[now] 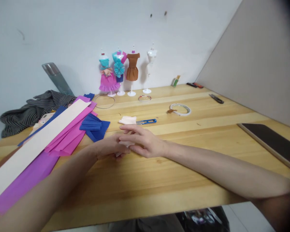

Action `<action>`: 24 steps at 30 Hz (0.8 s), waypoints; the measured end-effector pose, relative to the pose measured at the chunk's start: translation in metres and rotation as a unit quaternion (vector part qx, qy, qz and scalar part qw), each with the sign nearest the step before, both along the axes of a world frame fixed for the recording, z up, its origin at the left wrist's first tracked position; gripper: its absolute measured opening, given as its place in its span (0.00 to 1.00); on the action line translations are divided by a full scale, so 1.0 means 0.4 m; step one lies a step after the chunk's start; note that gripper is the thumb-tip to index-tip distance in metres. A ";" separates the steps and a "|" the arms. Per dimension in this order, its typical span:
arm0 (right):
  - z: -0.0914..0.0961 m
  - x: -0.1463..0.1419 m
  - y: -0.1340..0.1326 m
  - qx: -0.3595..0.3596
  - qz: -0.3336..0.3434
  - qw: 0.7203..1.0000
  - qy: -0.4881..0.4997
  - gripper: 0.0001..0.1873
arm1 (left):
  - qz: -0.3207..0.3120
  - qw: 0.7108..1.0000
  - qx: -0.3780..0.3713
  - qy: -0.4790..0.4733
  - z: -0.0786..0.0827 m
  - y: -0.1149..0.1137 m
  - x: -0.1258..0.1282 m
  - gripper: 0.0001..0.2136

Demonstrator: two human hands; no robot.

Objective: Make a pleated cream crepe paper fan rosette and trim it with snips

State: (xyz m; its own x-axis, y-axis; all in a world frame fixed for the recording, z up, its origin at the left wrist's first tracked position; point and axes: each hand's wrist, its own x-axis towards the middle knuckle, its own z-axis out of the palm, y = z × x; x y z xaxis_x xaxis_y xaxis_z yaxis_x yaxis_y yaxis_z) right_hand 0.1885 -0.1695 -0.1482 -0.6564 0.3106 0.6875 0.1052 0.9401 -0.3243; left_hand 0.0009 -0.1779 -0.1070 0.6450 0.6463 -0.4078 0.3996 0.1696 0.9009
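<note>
A small pale scrap (126,144) lies mid-worktop (183,180), mostly hidden where two hands meet. The right hand (145,141) rests flat on it, fingers stretched out. The left hand (108,146) tucks underneath, and its grip cannot be told. Just beyond lie blue-handled snips (147,121), with folded blue paper (94,126) to the left.

Bright, even light; the doll stands (132,69) cast pale shadows leftward on the wall (62,32). Right-hand corners go dark, and straight lines bend near the borders.
</note>
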 end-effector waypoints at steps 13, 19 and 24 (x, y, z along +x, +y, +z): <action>-0.005 -0.004 0.002 -0.167 -0.075 0.981 0.057 0.07 | 0.073 0.979 0.163 0.103 -0.019 -0.013 -0.013 0.11; -0.003 -0.001 0.012 -0.263 -0.123 0.953 0.084 0.06 | 0.131 0.947 0.278 0.095 -0.024 -0.011 -0.026 0.14; -0.004 -0.002 0.011 -0.249 -0.131 0.957 0.075 0.06 | 0.134 0.957 0.249 0.068 -0.030 -0.015 -0.017 0.16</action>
State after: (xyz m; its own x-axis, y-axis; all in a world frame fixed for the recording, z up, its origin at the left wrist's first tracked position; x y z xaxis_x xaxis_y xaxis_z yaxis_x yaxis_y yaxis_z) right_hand 0.1877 -0.1652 -0.1498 -0.4175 0.7640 0.4919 0.2334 0.6133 -0.7545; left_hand -0.0059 -0.1841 -0.1191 0.3923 0.9168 -0.0747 0.5215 -0.1547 0.8391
